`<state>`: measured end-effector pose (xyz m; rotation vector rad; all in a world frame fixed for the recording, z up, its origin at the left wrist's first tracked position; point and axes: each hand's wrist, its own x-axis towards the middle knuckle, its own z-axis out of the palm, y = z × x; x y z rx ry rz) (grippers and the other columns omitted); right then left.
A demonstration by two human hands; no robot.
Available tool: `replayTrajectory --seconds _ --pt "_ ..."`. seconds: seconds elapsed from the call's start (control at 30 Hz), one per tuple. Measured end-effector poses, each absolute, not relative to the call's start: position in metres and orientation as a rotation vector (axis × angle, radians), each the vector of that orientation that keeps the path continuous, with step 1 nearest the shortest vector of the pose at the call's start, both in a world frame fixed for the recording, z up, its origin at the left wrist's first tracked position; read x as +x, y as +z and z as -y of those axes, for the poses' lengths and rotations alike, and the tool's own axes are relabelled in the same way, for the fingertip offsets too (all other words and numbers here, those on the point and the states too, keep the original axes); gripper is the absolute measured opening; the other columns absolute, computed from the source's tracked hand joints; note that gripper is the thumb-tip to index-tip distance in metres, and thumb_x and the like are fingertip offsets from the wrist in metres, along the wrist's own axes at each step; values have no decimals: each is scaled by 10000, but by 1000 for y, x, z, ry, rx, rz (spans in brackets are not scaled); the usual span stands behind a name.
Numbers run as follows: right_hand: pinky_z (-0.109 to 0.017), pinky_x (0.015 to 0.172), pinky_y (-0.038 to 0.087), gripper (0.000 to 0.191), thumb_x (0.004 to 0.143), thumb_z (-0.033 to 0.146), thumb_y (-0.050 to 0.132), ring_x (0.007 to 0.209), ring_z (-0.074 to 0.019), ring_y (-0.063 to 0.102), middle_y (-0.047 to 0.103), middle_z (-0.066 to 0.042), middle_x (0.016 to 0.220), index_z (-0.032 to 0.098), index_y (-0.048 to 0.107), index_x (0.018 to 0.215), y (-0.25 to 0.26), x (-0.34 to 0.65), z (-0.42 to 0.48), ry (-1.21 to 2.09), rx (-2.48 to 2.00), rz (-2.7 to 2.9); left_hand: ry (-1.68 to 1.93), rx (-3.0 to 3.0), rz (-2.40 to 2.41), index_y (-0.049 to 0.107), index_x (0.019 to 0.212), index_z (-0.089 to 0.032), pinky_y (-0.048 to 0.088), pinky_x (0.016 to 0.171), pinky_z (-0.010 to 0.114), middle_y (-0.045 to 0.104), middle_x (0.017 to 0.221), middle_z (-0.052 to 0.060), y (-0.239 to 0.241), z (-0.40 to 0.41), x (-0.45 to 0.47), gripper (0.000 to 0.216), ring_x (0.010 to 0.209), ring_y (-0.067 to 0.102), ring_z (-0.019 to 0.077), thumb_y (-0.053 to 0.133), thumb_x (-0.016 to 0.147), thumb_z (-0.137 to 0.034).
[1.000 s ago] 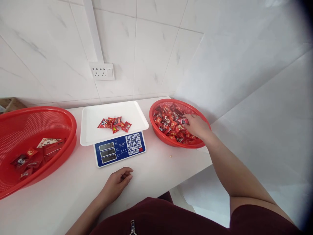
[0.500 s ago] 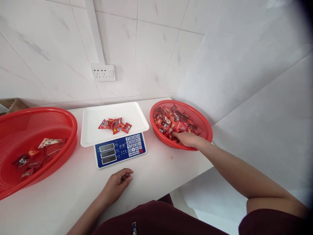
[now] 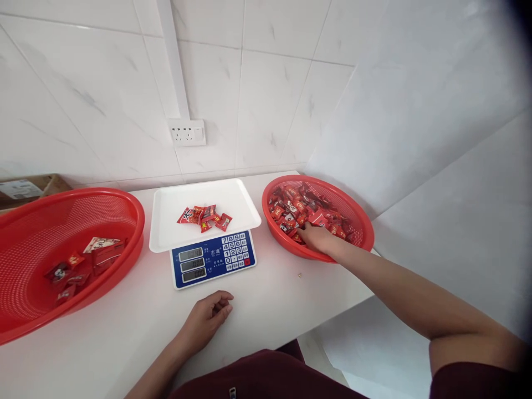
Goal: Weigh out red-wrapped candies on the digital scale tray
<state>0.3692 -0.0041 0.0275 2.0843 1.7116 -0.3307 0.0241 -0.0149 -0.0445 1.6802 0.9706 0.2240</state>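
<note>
Since a second ago, the right hand has slid from the middle of the heap to the near-left part of its red basket, at the right of the frame, while the whole scene sits slightly lower and further right.

Nearest, at the bottom edge, is dark red clothing. Just beyond, at lower centre, the left hand lies loosely curled on the tabletop, thumb and fingers a little apart, apparently holding nothing. The right hand's fingertips are sunk among wrapped packets; whether they grip one is hidden.

These packets look light, with slick, crinkly film that could slip between fingers; the contents may be firm or brittle. A pinch across the body or by a sealed edge should suit, without squeezing hard.

At centre stands a blue scale; another red basket at left has a few packets in it. Behind the keypad, the white tray bears a small cluster of red packets. Furthest, a wall socket.
</note>
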Motion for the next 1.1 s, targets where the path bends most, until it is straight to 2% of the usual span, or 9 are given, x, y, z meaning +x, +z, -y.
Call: replayTrajectory --seconds 0.23,0.33,0.53,0.6,0.7,0.8,0.87,0.97,1.1 --pt "-333 678 443 525 736 191 565 904 -312 623 603 -170 1158 197 501 1257 24 377 5 -345 2154 -1802 227 1761 -979 588 996 -203 456 703 278 621 838 29 -46 16 24 291 771 560 172 451 814 -386" --pt "-322 656 432 474 717 127 544 871 -306 626 660 -161 1026 172 549 1189 25 380 1 -336 2231 -1838 230 1771 -978 587 1001 -208 463 707 278 625 848 28 -45 16 24 299 780 566 174 447 815 -397" --pt "-248 593 433 300 786 150 455 696 -170 621 679 -21 896 242 575 1045 39 397 -1 -400 2421 -1983 243 1742 -974 581 988 -208 462 713 282 617 838 28 -43 17 24 303 787 566 179 448 805 -409" --pt "-235 590 449 232 816 211 458 681 -143 607 661 -4 886 239 559 1022 46 405 1 -534 2602 -2057 242 1733 -977 578 990 -206 457 708 279 614 836 28 -43 17 25 308 785 563 179 446 804 -413" --pt "-230 542 468 283 808 285 521 640 -132 594 628 -5 815 228 511 1086 56 415 4 -987 2928 -2055 236 1727 -980 575 990 -201 450 695 274 606 822 28 -44 16 26 318 771 558 177 441 804 -422" --pt "-219 517 472 314 805 299 549 626 -128 596 607 0 759 221 493 1105 62 419 5 -1374 3020 -1995 232 1727 -978 572 995 -196 443 686 272 602 814 28 -46 15 26 331 760 556 176 440 803 -431" --pt "-216 505 466 276 805 310 559 609 -126 594 601 3 733 219 518 1062 64 419 5 -1453 3041 -1972 232 1725 -980 571 1000 -195 442 685 271 602 813 28 -47 15 26 337 759 556 175 441 803 -435" --pt "-210 488 449 213 811 331 551 585 -121 588 594 12 711 225 550 995 65 416 4 -1337 3070 -1959 231 1723 -985 566 1008 -194 443 686 272 606 825 29 -47 15 25 341 763 557 174 441 805 -438" --pt "-210 457 399 239 834 425 484 567 -129 568 588 13 674 217 566 919 67 412 2 -843 3125 -1966 226 1734 -982 567 1006 -197 450 682 270 614 834 29 -46 15 24 336 772 566 175 441 809 -438"
